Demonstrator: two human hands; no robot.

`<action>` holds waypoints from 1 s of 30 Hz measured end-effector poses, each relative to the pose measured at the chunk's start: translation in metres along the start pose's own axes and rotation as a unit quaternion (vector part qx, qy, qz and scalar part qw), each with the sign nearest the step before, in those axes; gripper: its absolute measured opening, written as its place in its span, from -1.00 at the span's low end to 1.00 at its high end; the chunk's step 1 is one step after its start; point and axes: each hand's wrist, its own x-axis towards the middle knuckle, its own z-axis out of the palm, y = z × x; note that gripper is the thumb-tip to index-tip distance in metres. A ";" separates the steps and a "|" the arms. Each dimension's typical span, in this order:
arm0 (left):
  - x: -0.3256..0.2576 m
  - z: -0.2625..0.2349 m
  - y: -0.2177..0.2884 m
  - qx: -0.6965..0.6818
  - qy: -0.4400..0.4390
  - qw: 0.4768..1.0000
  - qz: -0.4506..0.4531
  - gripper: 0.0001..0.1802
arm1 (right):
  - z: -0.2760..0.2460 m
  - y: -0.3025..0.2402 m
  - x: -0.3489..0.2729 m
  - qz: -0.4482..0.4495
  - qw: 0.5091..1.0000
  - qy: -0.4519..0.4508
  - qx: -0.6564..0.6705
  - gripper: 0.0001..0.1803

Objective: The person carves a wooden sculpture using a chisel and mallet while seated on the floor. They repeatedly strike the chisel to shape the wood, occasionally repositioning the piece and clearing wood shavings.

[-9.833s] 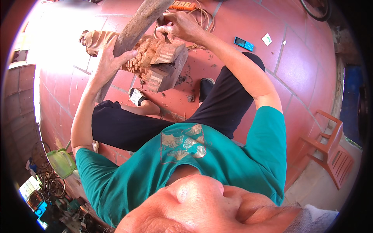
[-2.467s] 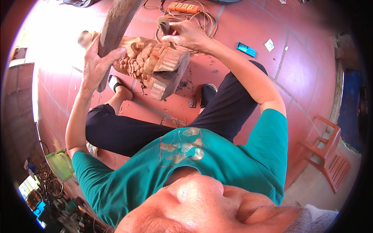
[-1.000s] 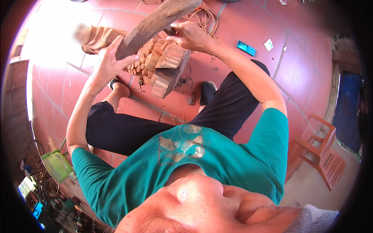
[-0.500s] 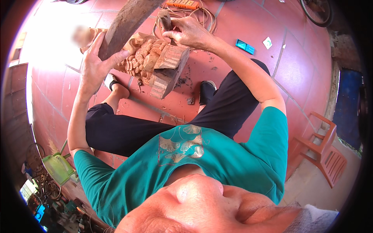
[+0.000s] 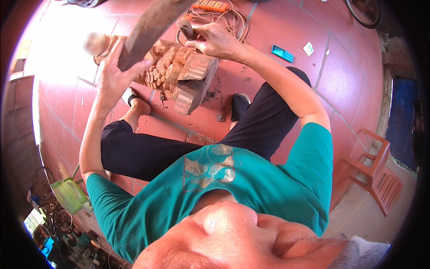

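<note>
A carved wooden figure (image 5: 172, 65) lies on the floor between my feet, its squared, notched base toward me on the right. My left hand (image 5: 114, 74) is wrapped around the lower end of a long grey-brown piece of wood (image 5: 154, 27), which rises past the top edge of the picture. Its kind I cannot make out. Above the base, my right hand (image 5: 217, 41) closes around a short, thick brown piece with a rounded end (image 5: 186, 28). Its other end is hidden by the hand.
An orange power strip (image 5: 210, 5) and its coiled cord (image 5: 239, 22) lie beyond my right hand. A blue phone (image 5: 282, 53) and a paper scrap (image 5: 308, 49) are on the red tiles (image 5: 340, 80). A brown plastic chair (image 5: 374, 172) stands at right, a green one (image 5: 69, 195) at left.
The long wooden piece has shifted and tilted slightly, its lower end moving a little right. My right hand and its short piece have moved slightly left and down.
</note>
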 end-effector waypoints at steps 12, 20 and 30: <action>-0.006 0.000 0.005 -0.024 -0.003 0.998 -0.054 -0.19 | 0.004 0.001 0.000 -0.026 1.000 -0.002 -0.011 -0.68; -0.006 0.009 -0.022 0.045 -0.025 0.999 0.004 -0.26 | 0.007 -0.002 0.000 -0.058 0.998 -0.001 -0.027 -0.72; -0.021 0.006 -0.002 -0.020 0.004 1.000 -0.011 -0.17 | 0.007 -0.005 -0.003 -0.085 0.996 -0.008 -0.023 -0.75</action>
